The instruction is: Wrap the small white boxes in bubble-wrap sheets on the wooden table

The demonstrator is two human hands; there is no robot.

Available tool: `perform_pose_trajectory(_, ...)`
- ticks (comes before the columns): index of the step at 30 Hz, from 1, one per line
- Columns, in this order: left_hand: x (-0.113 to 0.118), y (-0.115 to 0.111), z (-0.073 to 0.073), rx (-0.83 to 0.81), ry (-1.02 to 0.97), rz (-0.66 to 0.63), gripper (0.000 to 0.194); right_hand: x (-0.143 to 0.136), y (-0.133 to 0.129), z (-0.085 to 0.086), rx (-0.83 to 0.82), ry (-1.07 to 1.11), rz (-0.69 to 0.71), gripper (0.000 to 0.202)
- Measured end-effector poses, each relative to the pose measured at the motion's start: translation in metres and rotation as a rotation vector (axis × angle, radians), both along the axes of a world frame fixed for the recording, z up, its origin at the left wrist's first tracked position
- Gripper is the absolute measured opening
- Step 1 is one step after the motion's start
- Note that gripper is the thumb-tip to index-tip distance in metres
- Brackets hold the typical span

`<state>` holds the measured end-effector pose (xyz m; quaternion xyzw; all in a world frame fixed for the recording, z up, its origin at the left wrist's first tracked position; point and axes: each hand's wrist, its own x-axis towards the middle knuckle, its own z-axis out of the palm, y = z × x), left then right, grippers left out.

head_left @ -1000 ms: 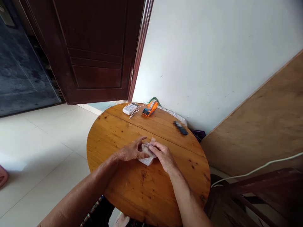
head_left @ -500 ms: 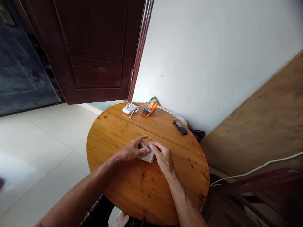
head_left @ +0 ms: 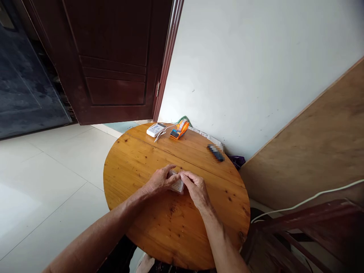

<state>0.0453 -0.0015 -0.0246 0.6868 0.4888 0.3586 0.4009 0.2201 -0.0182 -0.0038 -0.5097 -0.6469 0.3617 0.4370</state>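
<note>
A small, clear or whitish plastic-looking box (head_left: 178, 187) is at the middle of the round wooden table, partly covered by my fingers. My left hand (head_left: 160, 179) is closed around its left side, the thumb lying across the top toward my right fingertips. At the box's far right corner, my right hand (head_left: 196, 185) has its thumb and forefinger pinched together, meeting the left thumb tip. Whatever lies in that pinch is too small to make out.
On the far side of the wooden table (head_left: 136, 163) are a white device with a cable (head_left: 155, 130) and an orange tape dispenser (head_left: 179, 131). A dark, blurred-out object (head_left: 216, 152) lies at the far right. Behind stand a white wall and a dark red door (head_left: 113, 57).
My left thumb has moved up and across the box to meet the right fingertips. The right hand keeps its pinch in nearly the same place. The view has shifted slightly.
</note>
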Motion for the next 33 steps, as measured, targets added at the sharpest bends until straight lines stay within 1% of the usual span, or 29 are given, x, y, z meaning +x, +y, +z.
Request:
perform_pose_trajectory(3,-0.002,-0.001,0.002,-0.023,-0.075,-0.016,0.061,0.001,0.001,-0.003,-0.029,-0.009,-0.051,0.031)
perform_pose_trajectory(7,-0.003,-0.003,0.002,-0.080,-0.171,-0.089,0.059,0.005,0.005,-0.008,-0.039,0.015,-0.075,0.036)
perform_pose_trajectory(10,-0.001,-0.004,0.001,-0.088,-0.175,-0.123,0.060,0.006,0.008,-0.011,-0.027,0.017,-0.089,0.035)
perform_pose_trajectory(13,0.001,-0.005,-0.001,-0.078,-0.172,-0.122,0.061,0.006,0.009,-0.013,-0.008,0.014,-0.109,0.031)
perform_pose_trajectory(19,0.002,-0.002,-0.003,-0.014,-0.129,-0.105,0.052,0.005,0.009,-0.011,0.121,-0.029,-0.140,0.023)
perform_pose_trajectory(24,0.002,-0.002,-0.003,-0.022,-0.139,-0.105,0.049,0.004,0.006,-0.008,0.156,-0.078,-0.135,0.018)
perform_pose_trajectory(28,0.003,-0.003,-0.003,-0.018,-0.133,-0.093,0.048,0.005,0.003,-0.007,0.218,-0.131,-0.128,0.017)
perform_pose_trajectory(33,0.003,-0.002,-0.008,0.011,-0.102,-0.081,0.047,0.010,0.003,-0.005,0.289,-0.188,-0.039,0.018)
